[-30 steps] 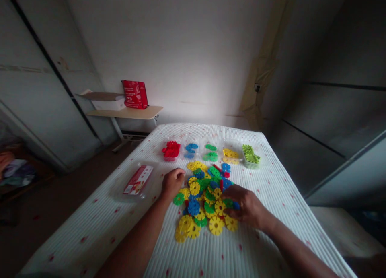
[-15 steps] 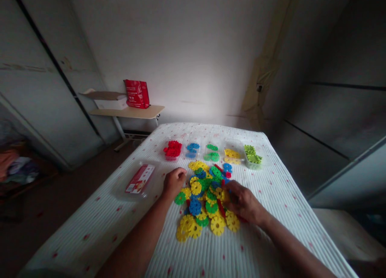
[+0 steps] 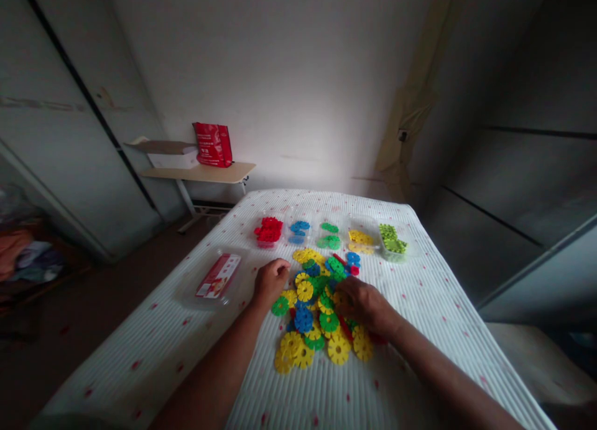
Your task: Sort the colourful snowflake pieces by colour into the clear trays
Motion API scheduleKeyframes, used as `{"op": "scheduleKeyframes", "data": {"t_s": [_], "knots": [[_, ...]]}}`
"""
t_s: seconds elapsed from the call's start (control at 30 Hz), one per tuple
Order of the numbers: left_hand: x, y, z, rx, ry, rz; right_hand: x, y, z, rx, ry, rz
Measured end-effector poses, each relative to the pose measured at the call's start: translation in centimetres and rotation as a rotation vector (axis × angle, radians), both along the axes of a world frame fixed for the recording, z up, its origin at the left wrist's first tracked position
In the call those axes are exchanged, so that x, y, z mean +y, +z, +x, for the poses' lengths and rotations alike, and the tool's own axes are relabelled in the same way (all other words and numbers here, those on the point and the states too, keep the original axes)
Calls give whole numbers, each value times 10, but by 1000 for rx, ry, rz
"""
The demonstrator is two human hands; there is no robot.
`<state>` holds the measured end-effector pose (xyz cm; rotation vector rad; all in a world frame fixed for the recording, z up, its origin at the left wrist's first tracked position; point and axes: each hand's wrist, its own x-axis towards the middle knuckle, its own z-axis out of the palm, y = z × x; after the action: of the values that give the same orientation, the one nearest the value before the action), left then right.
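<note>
A heap of notched plastic discs in yellow point(image 3: 338, 349), blue point(image 3: 303, 319) and green point(image 3: 329, 322), with some red pieces point(image 3: 345, 328) among them, lies on the cloth. My right hand point(image 3: 368, 304) is over the heap's right side, its fingers bent down and drawn together among the discs. What its fingertips grip, if anything, is hidden behind the hand. Left of the heap, my left hand point(image 3: 270, 284) rests with curled fingers; no piece shows in it.
Behind the heap stands a row of clear boxes with red pieces point(image 3: 269, 229), blue discs point(image 3: 299, 228), green discs point(image 3: 330, 240), yellow pieces point(image 3: 360, 237) and lime-green pieces point(image 3: 392, 239). A clear lid with a label point(image 3: 219, 276) lies left on the white cloth point(image 3: 153, 355). Further back, a side table point(image 3: 209, 172) carries a red bag point(image 3: 213, 145).
My right hand has shifted left and slightly up over the heap, covering a red piece that showed beside its fingers. My left hand has stayed in place.
</note>
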<state>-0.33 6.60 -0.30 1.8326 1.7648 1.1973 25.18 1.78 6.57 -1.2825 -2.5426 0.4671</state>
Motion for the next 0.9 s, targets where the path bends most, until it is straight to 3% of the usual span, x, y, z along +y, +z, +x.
{"op": "scheduleKeyframes", "data": {"t_s": [0.3, 0.43, 0.53, 0.7, 0.8, 0.9], "knots": [[0, 1, 0, -1, -7, 14, -1, -4, -5, -90, -34, 70], [-1, 3, 1, 6, 10, -11, 5, -6, 2, 55, -55, 126], [-1, 3, 1, -1, 7, -11, 4, 4, 13, 195, -102, 144], [-2, 3, 1, 10, 1, -10, -25, 23, 27, 145, -1, 62], [-2, 4, 1, 20, 5, -33, -50, 18, 30, -5, 115, 43], [-2, 4, 2, 23, 7, -35, -67, 6, 31, -116, 138, 63]]}}
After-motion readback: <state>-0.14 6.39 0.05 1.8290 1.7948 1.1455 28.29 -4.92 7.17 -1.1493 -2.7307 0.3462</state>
